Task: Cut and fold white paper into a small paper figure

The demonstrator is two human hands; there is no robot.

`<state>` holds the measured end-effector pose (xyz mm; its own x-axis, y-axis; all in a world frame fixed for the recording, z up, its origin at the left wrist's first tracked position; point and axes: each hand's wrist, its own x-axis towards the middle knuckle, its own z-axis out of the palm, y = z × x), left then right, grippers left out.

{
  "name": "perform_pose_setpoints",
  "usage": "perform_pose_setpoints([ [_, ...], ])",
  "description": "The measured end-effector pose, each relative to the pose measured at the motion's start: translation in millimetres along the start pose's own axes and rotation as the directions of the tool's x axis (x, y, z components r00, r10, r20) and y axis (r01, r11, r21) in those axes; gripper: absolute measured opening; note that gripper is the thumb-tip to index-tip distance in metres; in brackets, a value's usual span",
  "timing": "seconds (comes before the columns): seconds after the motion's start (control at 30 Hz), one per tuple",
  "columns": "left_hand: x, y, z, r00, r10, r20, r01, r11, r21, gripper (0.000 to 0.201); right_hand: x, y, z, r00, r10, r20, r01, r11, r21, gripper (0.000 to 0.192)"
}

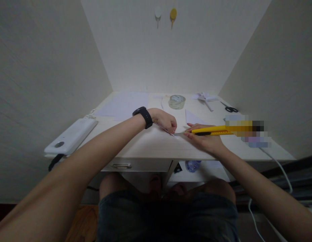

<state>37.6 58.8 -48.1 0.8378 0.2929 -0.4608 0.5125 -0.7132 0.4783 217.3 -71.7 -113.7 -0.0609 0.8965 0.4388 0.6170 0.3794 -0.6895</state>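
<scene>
Here, walls close in the counter (135, 144) at the left, back and right, leaving its front edge toward the person's knees. Along that front edge, a strip of counter gives both forearms room, while pale sheets (125, 104) take up the back left and a white case (77, 132) sits along the left edge. Near the middle, the left hand (164, 119) is curled closed, fingertips pinching or pressing a narrow piece of paper (159, 126) at the counter; the right hand (205, 138) grips a yellow cutter (211, 129), which points leftward. Behind them stand a pinwheel (205, 99), a tape roll (177, 102) and, close to the right edge, scissors (229, 109); a paper triangle (193, 117) lies between the tape and the right hand, its lower part covered by that hand. The cutter's back end disappears in a pixelated patch, which also masks whatever lies around it. Most of the narrow paper is under the left hand, so its full shape cannot be told, nor whether the thin blade (180, 134) touches it.
</scene>
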Motion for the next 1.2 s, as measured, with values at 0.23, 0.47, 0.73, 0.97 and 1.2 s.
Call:
perform_pose_setpoints([
  [0.23,2.7,-8.5,0.6,0.999,0.022,0.025,-0.021,0.999,-0.024,0.023,-0.1,4.8,1.3,1.0,-0.008,-0.026,0.007,0.999,-0.039,0.016],
  [0.47,3.0,-9.5,1.9,1.0,0.027,0.008,-0.027,0.999,-0.034,0.023,-1.3,3.7,-0.6,0.999,-0.028,-0.034,0.026,0.998,-0.051,0.017],
  [0.73,1.3,-10.4,11.1,0.997,0.003,-0.083,-0.011,0.996,-0.094,0.019,-2.5,0.2,2.8,0.996,-0.047,-0.077,0.035,0.988,-0.148,0.018],
  [0.97,0.6,-17.1,14.6,0.993,0.027,-0.111,-0.045,0.985,-0.164,0.019,-4.3,0.0,1.6,0.993,-0.054,-0.108,0.035,0.985,-0.168,0.02],
  [1.2,0.7,-21.1,18.1,0.987,0.067,-0.147,-0.094,0.978,-0.184,0.017,-5.8,-6.3,2.3,0.987,-0.102,-0.127,0.079,0.981,-0.178,0.021],
])
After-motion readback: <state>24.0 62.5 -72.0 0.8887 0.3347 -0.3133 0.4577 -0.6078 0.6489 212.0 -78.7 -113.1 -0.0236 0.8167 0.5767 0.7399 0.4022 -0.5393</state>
